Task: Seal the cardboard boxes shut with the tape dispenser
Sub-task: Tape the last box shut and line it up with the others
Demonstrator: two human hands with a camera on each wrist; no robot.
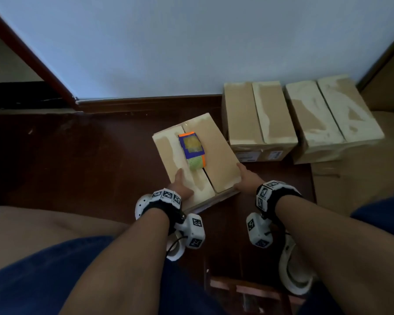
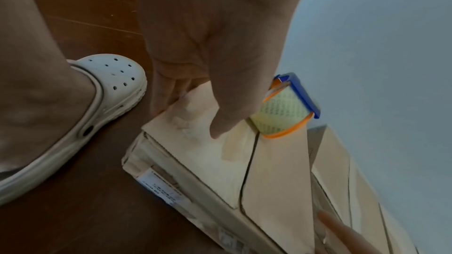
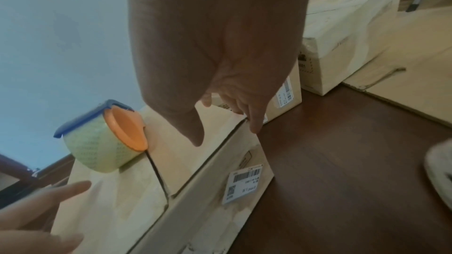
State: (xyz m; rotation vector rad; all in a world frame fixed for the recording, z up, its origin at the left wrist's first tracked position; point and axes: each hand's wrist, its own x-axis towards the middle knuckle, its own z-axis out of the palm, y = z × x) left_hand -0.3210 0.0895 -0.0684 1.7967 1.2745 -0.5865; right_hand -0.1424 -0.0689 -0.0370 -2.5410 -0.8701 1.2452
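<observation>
Dark brown wooden floor [image 1: 77,155] runs under everything, with a white clog [image 2: 107,92] on the person's foot at the far left of the left wrist view. The left hand [image 1: 180,185] grips the near left corner of the cardboard box [image 1: 216,151], thumb lying on the left flap and fingers curled down over the side. On the middle seam of that box, between the two closed flaps, sits the tape dispenser [image 1: 192,151], blue and orange with a pale yellow-green roll, touched by neither hand. The right hand [image 1: 247,178] holds the near right edge of the same box, thumb flat on the right flap and fingers reaching down the side wall beside a white barcode label [image 3: 244,184]. Further right, against the pale wall [image 1: 191,42], stand two more boxes [image 1: 259,117] with closed flaps, side by side, resting partly on flattened cardboard [image 1: 362,173].
</observation>
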